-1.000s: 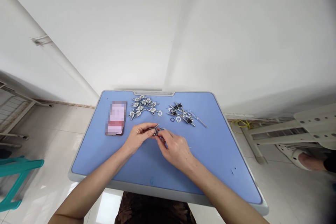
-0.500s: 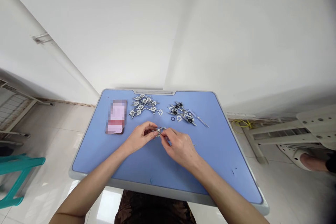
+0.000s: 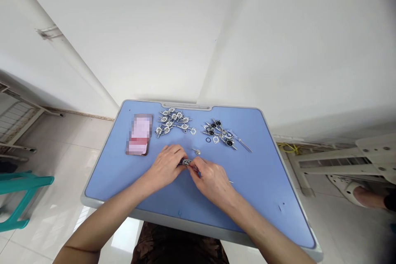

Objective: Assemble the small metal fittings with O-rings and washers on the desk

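My left hand (image 3: pixel 168 163) is closed, its thumb and fingertips gripping a small metal flanged fitting (image 3: pixel 186 162) near the middle of the table. Pinched fingers of my right hand (image 3: pixel 212 175) meet the same fitting from the other side. A thin rod tip (image 3: pixel 231 181) shows beyond the right hand; the rest of it is hidden under the palm. Just past the fingers lies a small round metal piece with a pin (image 3: pixel 197 152). Farther back are a pile of flanged metal fittings (image 3: pixel 169 123) and a group of fittings with black discs (image 3: pixel 229 142).
A phone (image 3: pixel 140 134) lies on the left of the blue table (image 3: pixel 260 198). By the right group are a black ring (image 3: pixel 208 140), a flat metal plate (image 3: pixel 215 140) and a clear-handled screwdriver (image 3: pixel 244 144). A teal stool (image 3: pixel 26 181) stands at left; another person's foot (image 3: pixel 360 194) shows at right.
The fitting has come into clearer view between my fingers, and my left hand has turned more palm-down over it. The small round piece now shows beyond my hands. The view has shifted slightly.
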A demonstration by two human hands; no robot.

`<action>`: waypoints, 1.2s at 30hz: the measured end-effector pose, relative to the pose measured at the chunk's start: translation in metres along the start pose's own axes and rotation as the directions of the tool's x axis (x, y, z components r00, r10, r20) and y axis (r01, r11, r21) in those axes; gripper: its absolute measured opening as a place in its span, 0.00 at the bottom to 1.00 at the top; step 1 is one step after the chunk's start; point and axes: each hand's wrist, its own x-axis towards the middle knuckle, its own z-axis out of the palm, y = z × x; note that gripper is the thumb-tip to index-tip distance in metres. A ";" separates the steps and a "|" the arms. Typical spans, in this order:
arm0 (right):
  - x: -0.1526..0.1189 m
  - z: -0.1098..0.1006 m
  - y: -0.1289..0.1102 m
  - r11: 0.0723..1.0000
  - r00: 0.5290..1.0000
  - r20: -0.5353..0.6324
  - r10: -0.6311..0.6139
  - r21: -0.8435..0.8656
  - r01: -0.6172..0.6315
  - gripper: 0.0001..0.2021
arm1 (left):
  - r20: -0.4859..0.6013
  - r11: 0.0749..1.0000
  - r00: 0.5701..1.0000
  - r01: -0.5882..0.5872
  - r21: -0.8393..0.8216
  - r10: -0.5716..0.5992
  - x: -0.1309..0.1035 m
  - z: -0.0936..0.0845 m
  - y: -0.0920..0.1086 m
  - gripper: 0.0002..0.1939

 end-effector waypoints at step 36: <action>-0.009 -0.014 0.005 0.995 0.995 0.070 -0.071 -0.071 0.076 0.09 | -0.016 0.999 0.999 -0.031 0.029 0.032 -0.006 0.003 0.008 0.03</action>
